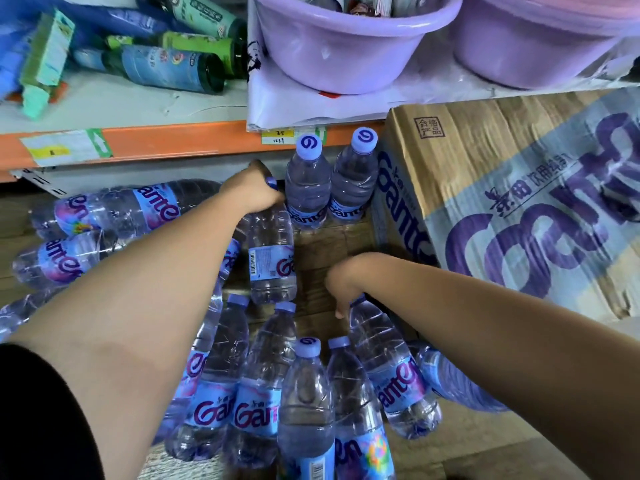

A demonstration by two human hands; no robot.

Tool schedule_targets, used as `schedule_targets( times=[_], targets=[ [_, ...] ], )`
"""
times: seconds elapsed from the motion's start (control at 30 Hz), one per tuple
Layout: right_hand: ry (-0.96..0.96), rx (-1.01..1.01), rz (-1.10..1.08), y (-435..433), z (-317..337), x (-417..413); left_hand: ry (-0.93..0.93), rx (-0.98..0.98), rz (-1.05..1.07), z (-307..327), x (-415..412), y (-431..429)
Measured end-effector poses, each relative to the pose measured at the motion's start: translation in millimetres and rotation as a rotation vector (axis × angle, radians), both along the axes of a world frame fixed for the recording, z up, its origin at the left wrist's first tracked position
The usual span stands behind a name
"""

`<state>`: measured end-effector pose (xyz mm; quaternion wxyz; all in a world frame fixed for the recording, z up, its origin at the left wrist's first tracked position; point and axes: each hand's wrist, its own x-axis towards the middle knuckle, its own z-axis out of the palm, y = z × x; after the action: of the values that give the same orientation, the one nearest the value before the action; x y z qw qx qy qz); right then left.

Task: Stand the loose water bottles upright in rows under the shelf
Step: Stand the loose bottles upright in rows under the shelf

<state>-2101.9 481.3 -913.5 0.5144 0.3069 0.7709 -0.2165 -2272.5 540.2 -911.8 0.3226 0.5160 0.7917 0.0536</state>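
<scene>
Two clear water bottles with lilac caps stand upright under the orange shelf edge, one (pixel 307 188) beside the other (pixel 354 181), next to a cardboard box. My left hand (pixel 254 188) is shut on the neck of a third bottle (pixel 272 252) just left of them; its cap peeks out of my fist. My right hand (pixel 343 282) grips the cap end of a tilted bottle (pixel 391 368) lower down. Several more loose bottles (pixel 256 379) lie in a heap at the bottom, and others (pixel 104 209) lie on their sides at the left.
A large Ganten cardboard box (pixel 512 202) blocks the right side. The orange shelf (pixel 173 138) above carries dark green bottles (pixel 173 67) and two purple basins (pixel 349 46). A patch of brown cardboard floor (pixel 329 247) shows between my hands.
</scene>
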Motion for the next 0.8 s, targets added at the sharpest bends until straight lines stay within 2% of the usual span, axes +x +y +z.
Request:
schedule_targets(
  times=[0.1, 0.2, 0.3, 0.4, 0.53, 0.6, 0.73, 0.8],
  targets=[
    [-0.012, 0.009, 0.045, -6, -1, 6, -0.129, 0.027, 0.079, 9, -16, -6],
    [0.033, 0.026, 0.044, -6, 8, 13, -0.096, 0.015, 0.071, 25, -32, -15],
    [0.061, 0.035, -0.069, -9, 22, 13, 0.013, 0.009, -0.035, 48, -37, -27],
    [0.11, -0.001, -0.156, -6, 34, 15, 0.033, 0.013, -0.165, 72, -29, -36],
    [0.235, 0.082, -0.334, -6, 61, 19, 0.142, 0.027, -0.423, 96, 3, -42],
    [0.31, 0.151, -0.334, -5, 73, 20, 0.181, 0.042, -0.519, 102, 17, -43],
    [0.439, 0.171, -0.348, -9, 97, 26, 0.223, 0.123, -0.577, 108, 29, -45],
    [0.436, 0.187, -0.367, -5, 104, 30, 0.219, 0.173, -0.569, 110, 32, -46]
  ],
)
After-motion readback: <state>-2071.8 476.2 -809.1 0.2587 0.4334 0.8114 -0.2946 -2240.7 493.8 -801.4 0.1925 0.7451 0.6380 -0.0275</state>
